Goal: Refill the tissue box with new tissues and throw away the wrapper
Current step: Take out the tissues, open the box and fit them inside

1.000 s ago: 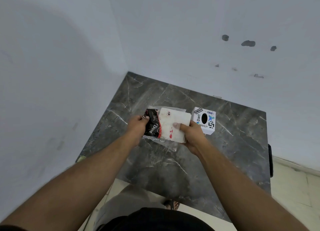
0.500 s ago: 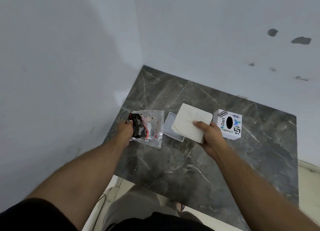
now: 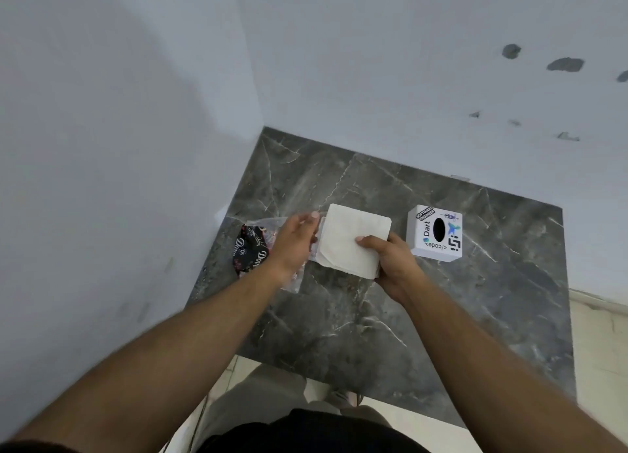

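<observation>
Okay, surface: dark grey marble-look tabletop (image 3: 339, 316) with pale veins, pushed into a corner where two walls meet.
Room: walls (image 3: 373, 61) plain pale grey-white; the far wall has several dark chipped patches (image 3: 564, 64) up at the right. Light tiled floor (image 3: 601, 350) shows past the table's right edge and below its near edge.
Your right hand: your right hand (image 3: 394, 265) is closed in a pinch on the stack of white tissues (image 3: 353, 240), thumb on top near the stack's right corner, fingers under it. Stack sits mid-table, tilted; cannot tell if it touches the surface.
Your left hand: your left hand (image 3: 295, 240) is loosely open, fingers stretched out flat, tips at the left edge of the tissues. It grips nothing I can see.
Wrapper: clear plastic wrapper (image 3: 253, 248) with a black printed patch lies crumpled on the table's left side, partly under your left hand and wrist.
Tissue box: white cube tissue box (image 3: 436, 232) with stickers and a black oval slot on top, upright, just right of your right hand, apart from the tissues.
You: standing at the near edge, dark top and grey trousers at the bottom.
</observation>
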